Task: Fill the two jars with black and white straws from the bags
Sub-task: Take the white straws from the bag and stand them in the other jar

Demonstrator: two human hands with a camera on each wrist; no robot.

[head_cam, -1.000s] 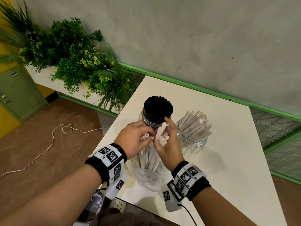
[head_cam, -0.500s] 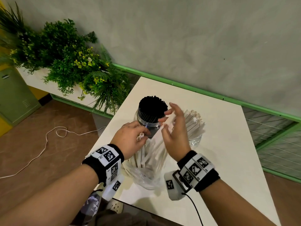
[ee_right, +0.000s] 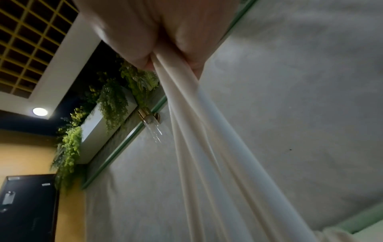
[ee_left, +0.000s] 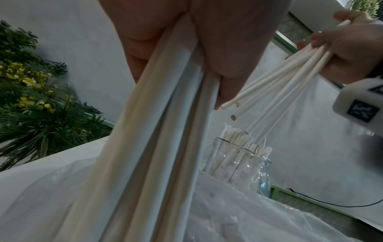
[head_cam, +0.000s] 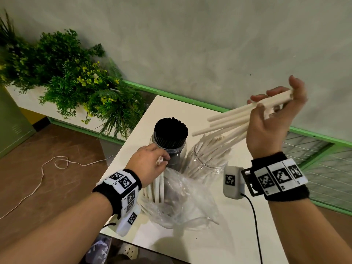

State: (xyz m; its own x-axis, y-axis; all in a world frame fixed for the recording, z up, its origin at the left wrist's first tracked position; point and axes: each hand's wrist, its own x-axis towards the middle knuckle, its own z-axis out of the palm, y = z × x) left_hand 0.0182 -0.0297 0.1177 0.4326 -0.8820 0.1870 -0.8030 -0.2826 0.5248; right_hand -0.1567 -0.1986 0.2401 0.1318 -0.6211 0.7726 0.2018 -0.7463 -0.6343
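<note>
A bunch of white straws (head_cam: pixel 159 182) standing in a plastic bag (head_cam: pixel 182 199) on the worktop (head_cam: pixel 224 242) is gripped by the left hand (head_cam: pixel 147 164). Just behind are seen a jar of black straws (head_cam: pixel 170 139) and a jar of white straws (head_cam: pixel 207 159). Above the latter, a fanned handful of white straws (head_cam: pixel 234 119) is held in the curled fingers of the raised right hand (head_cam: pixel 270 122)

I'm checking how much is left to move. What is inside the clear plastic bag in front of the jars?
The plastic bag holds white straws, standing upright with their tops gripped by the left hand. The hand and crumpled plastic cover much of them, so their count cannot be told.
</note>
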